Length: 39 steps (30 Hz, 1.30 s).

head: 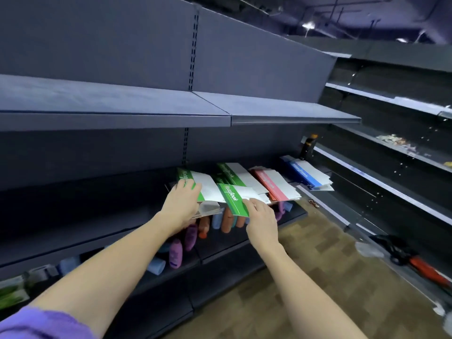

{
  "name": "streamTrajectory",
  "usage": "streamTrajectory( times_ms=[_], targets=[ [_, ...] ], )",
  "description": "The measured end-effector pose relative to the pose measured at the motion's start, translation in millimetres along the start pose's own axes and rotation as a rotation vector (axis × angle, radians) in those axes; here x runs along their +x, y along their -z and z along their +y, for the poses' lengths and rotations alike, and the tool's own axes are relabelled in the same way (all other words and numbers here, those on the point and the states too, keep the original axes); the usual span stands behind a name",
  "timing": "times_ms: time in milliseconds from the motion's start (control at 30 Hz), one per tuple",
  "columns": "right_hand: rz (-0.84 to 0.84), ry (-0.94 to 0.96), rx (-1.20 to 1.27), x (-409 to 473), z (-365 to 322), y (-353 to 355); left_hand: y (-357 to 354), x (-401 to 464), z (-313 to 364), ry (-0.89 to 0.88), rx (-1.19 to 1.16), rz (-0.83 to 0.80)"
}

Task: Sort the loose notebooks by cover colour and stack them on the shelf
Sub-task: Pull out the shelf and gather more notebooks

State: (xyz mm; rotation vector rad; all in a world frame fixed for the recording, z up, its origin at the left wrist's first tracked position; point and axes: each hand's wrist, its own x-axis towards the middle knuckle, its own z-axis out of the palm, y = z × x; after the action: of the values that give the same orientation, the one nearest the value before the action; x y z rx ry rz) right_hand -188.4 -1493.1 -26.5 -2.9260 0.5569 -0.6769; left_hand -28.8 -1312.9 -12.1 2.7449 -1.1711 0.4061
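At the shelf's (137, 192) front edge, left hand (182, 204) grips one green notebook (195, 185), right hand (260, 211) pinches another (232, 199) (long axes pointing toward the back).

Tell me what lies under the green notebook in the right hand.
Under the green notebook gripped by the right hand, another green notebook shows behind. On the shelf below lie orange and blue bottles. Whatever sits directly beneath its cover is hidden.
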Motion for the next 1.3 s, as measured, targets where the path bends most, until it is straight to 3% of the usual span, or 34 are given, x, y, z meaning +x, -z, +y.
streamTrajectory(
  times_ms=[367, 567, 700, 900, 1100, 1300],
  targets=[
    [-0.095, 0.18, 0.027, 122, 97, -63, -18, 50, 29, 0.298, 0.123, -0.051],
    [-0.493, 0.286, 0.002, 166, 109, -81, -30, 81, 64, 0.438, 0.104, -0.028],
    [-0.628, 0.355, 0.121, 191, 129, -81, -38, 103, 92, 0.446, 0.044, -0.011],
    [-0.488, 0.178, 0.345, 210, 182, -75, -61, 146, 137, 0.325, -0.041, -0.062],
    [-0.47, 0.177, 0.342, 221, 216, -64, -97, 166, 167, 0.211, -0.003, -0.432],
    [-0.505, 0.257, 0.382, 216, 191, -61, -89, 167, 169, 0.303, -0.067, -0.392]
  ],
)
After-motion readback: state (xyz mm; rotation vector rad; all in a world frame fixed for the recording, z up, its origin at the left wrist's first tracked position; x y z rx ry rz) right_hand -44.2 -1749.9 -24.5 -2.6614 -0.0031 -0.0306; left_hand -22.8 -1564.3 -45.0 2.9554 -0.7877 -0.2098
